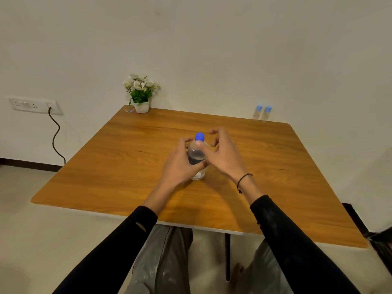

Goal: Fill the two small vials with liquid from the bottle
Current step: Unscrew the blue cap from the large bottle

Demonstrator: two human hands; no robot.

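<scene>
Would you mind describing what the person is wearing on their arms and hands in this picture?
Both arms are covered by long, close-fitting black sleeves that end short of the wrists. The left sleeve has a small slit-like tear on the forearm. The right sleeve shows no such tear. A thin black cord bracelet circles the right wrist. Both hands, left hand and right hand, are bare, with no gloves or rings visible.

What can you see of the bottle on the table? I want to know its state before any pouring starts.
The bottle is small, clear plastic with a blue screw cap on it, so it is not yet opened. It stands upright near the middle of the wooden table. Its contents are hard to judge. The left hand grips its body, while the right hand hovers beside the cap with curled fingers, not clearly touching it.
</scene>
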